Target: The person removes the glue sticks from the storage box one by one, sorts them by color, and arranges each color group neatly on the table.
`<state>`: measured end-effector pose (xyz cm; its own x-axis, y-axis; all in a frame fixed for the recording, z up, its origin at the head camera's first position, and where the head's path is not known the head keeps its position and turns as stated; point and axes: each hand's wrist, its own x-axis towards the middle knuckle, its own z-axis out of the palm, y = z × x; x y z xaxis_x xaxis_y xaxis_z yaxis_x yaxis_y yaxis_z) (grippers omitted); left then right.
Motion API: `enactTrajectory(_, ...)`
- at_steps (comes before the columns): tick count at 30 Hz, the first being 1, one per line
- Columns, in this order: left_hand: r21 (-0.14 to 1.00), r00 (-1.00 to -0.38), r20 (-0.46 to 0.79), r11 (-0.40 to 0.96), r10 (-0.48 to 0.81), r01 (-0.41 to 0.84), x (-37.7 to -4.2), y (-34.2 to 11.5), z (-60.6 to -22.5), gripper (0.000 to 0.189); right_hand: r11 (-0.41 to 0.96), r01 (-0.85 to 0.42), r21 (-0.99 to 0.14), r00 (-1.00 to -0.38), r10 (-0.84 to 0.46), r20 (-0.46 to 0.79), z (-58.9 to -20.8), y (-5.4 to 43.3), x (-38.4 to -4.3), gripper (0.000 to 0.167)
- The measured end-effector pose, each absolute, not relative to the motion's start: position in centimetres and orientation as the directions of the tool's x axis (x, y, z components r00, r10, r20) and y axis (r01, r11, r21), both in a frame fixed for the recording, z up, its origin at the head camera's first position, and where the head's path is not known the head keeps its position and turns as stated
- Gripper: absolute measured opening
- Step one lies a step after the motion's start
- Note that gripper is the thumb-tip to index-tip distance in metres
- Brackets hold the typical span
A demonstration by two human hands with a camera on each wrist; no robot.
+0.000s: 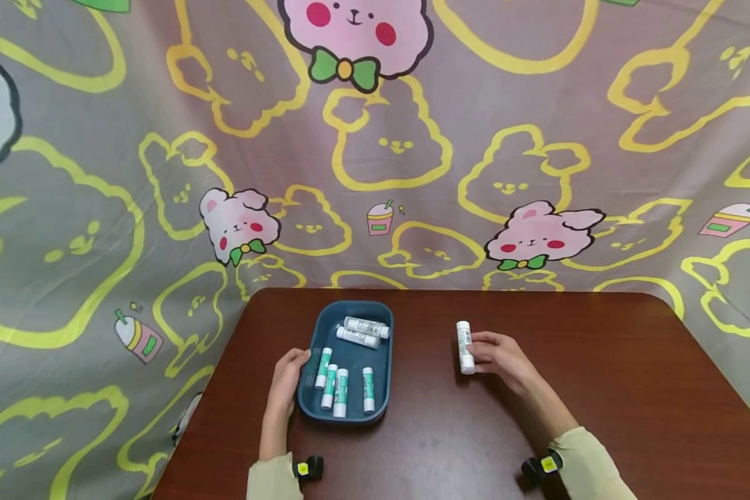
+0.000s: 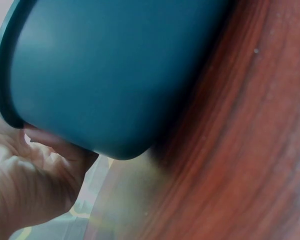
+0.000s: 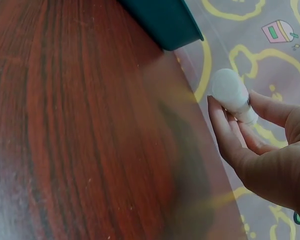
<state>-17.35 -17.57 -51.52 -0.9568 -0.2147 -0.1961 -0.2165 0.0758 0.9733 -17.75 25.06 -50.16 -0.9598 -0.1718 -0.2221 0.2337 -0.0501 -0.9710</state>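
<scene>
My right hand (image 1: 505,360) pinches a white glue stick (image 1: 464,347) between thumb and fingers, right of the tray. In the right wrist view this glue stick (image 3: 231,92) points one round white end at the camera, and my right hand (image 3: 270,165) curls round its sides. A dark blue tray (image 1: 350,355) stands on the left of the table, and my left hand (image 1: 282,385) grips its left rim. The left wrist view shows the outer wall of the tray (image 2: 105,75), with my left hand (image 2: 40,180) at the rim.
Two whitish glue sticks (image 1: 358,337) lie at the far end of the tray. Several green-labelled glue sticks (image 1: 341,392) lie in its near half. The brown table (image 1: 575,333) ends at a patterned cloth (image 1: 412,243) hanging behind it.
</scene>
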Motion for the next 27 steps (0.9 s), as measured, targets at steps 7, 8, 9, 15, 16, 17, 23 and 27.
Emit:
enactTrajectory(7,0.970,-0.954,-0.217,0.068,-0.209,-0.235,-17.4,-17.6,-51.3,0.030,-0.047,0.239,-0.970,-0.959,-0.166,-0.229,-50.9,25.6,-17.7,0.053)
enactTrajectory(8,0.969,-0.953,-0.219,0.069,-0.210,-0.238,-17.5,-17.7,-51.3,0.030,-0.044,0.244,-0.969,-0.959,-0.162,-0.234,-51.0,25.6,-17.7,0.053)
enactTrajectory(9,0.968,-0.952,-0.223,0.071,-0.210,-0.242,-17.5,-17.7,-51.3,0.030,-0.037,0.245,-0.969,-0.958,-0.164,-0.236,-51.1,25.6,-17.7,0.053)
enactTrajectory(15,0.968,-0.952,-0.221,0.071,-0.212,-0.241,-17.5,-17.7,-51.5,0.030,-0.043,0.255,-0.966,-0.959,-0.137,-0.247,-51.6,25.7,-17.9,0.050)
enactTrajectory(16,0.969,-0.952,-0.219,0.071,-0.211,-0.239,-17.4,-17.7,-51.4,0.030,-0.043,0.256,-0.966,-0.960,-0.130,-0.249,-51.7,25.7,-18.0,0.050)
enactTrajectory(17,0.969,-0.953,-0.218,0.071,-0.209,-0.237,-17.4,-17.7,-51.5,0.031,-0.043,0.259,-0.965,-0.960,-0.121,-0.252,-51.8,25.7,-18.0,0.050)
enactTrajectory(23,0.971,-0.954,-0.211,0.070,-0.212,-0.230,-17.4,-17.7,-51.5,0.030,0.012,0.262,-0.965,-0.962,-0.075,-0.262,-52.0,25.6,-17.9,0.048)
enactTrajectory(27,0.972,-0.954,-0.202,0.075,-0.221,-0.223,-17.4,-17.5,-51.5,0.028,0.068,0.242,-0.968,-0.968,-0.048,-0.246,-51.7,25.4,-18.0,0.044)
